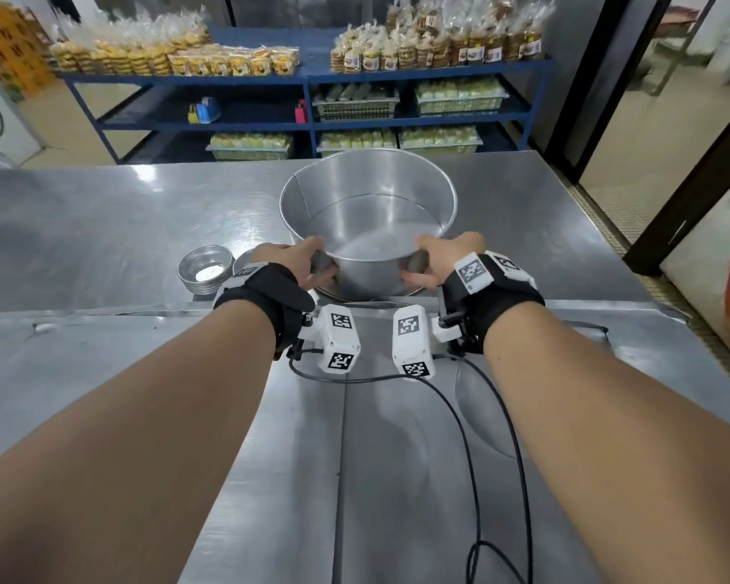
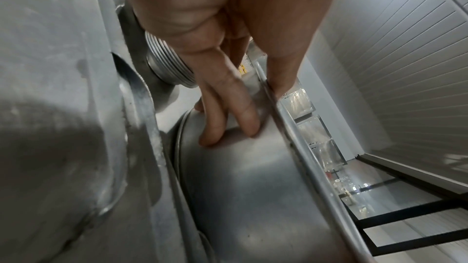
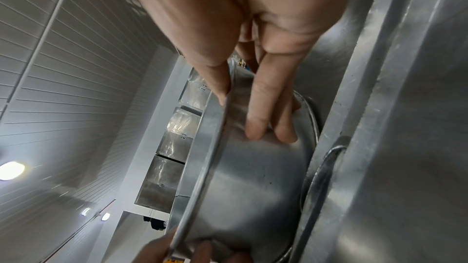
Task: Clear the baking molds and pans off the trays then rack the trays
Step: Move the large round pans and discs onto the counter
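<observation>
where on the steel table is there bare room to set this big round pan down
Bare steel table lies left of and beyond the stack of small molds, and right of the round pan. It is crowded near both hands, where molds sit against the pan's left.

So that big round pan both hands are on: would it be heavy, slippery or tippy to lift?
Probably light: the round pan looks thin-walled and empty. Likely stiff, since its rolled rim holds a true circle. Its smooth metal could slip, though the left hand and right hand each pinch the rim, thumb inside, a grip that should limit tipping.
</observation>
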Demonstrator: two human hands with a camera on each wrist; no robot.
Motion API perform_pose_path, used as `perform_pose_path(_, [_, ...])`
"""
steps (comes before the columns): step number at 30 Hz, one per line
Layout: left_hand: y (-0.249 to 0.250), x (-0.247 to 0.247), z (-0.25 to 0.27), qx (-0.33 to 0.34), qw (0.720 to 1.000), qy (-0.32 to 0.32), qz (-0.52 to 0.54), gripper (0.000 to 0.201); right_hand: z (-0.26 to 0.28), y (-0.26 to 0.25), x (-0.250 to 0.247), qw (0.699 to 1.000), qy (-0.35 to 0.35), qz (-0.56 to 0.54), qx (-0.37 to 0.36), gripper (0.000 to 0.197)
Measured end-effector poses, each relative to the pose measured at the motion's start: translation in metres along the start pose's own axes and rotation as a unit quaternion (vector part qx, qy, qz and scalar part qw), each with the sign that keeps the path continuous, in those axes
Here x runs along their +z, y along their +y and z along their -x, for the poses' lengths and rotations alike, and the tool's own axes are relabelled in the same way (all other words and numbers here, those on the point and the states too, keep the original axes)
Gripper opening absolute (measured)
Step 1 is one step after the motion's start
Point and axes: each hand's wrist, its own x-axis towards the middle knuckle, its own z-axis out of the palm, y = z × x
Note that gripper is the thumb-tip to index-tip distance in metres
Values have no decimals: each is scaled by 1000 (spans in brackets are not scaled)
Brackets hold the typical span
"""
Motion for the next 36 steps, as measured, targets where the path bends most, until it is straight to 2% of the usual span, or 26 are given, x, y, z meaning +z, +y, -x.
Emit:
perform_pose_path(2, [2, 1, 4, -38, 995, -2, 88, 44, 0, 2, 0, 1000, 0, -16, 6, 27])
perform_pose_path(6, [7, 4, 20, -42, 995, -25, 82, 36, 15, 4, -1, 1000, -14, -25, 15, 19])
perform_pose_path(9, [12, 2, 39, -43, 997, -53, 42, 7, 39, 0, -3, 999, -20, 24, 17, 14])
perform_pose_path(12, [16, -2, 61, -5, 993, -92, -75, 14, 60, -1, -1, 993, -1, 117, -15, 16])
perform_pose_path(14, [24, -6, 87, 46, 977, -115, -172, 2, 76, -3, -2, 971, 23, 228, -66, 19])
perform_pose_path(17, [35, -16, 129, 114, 935, -153, -299, 16, 118, -8, -8, 929, 19, 355, -104, 17])
perform_pose_path(19, [41, -25, 160, 163, 900, -152, -374, 29, 146, -8, -12, 903, 19, 413, -118, 16])
perform_pose_path(23, [45, -51, 227, 237, 854, -158, -436, 37, 220, -8, -22, 872, 20, 472, -132, 14])
perform_pose_path(24, [44, -58, 244, 245, 850, -163, -437, 37, 239, -8, -25, 867, 17, 479, -135, 11])
perform_pose_path(27, [41, -78, 296, 274, 840, -176, -435, 33, 304, -8, -36, 848, 10, 511, -142, 20])
perform_pose_path(29, [38, -89, 330, 296, 831, -183, -434, 30, 345, -5, -47, 836, 12, 531, -136, 16])
perform_pose_path(32, [30, -99, 381, 302, 821, -217, -432, 29, 405, 1, -68, 828, 33, 544, -130, 21])
perform_pose_path(35, [15, -103, 429, 309, 820, -246, -414, 28, 459, 11, -97, 821, 59, 555, -121, 10])
perform_pose_path(36, [10, -103, 445, 313, 818, -255, -409, 28, 476, 15, -108, 821, 70, 554, -119, 12])
